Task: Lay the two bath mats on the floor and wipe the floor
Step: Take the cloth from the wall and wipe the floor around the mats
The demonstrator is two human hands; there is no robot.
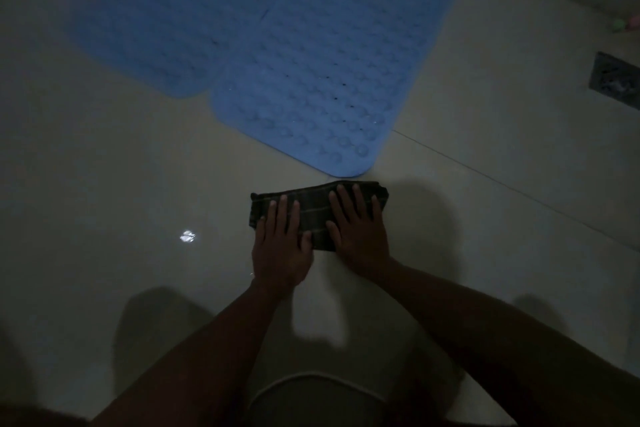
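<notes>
The left hand lies flat, fingers straight and spread, pressing the left half of a folded dark checked cloth. The right hand presses the right half the same way, palm down, fingers extended. The cloth lies on the pale tiled floor, its far edge just short of the near corner of a blue mat. A second blue mat lies flat beside it to the left; in the dim light their edges seem to overlap slightly. A floor drain sits well apart at the right.
</notes>
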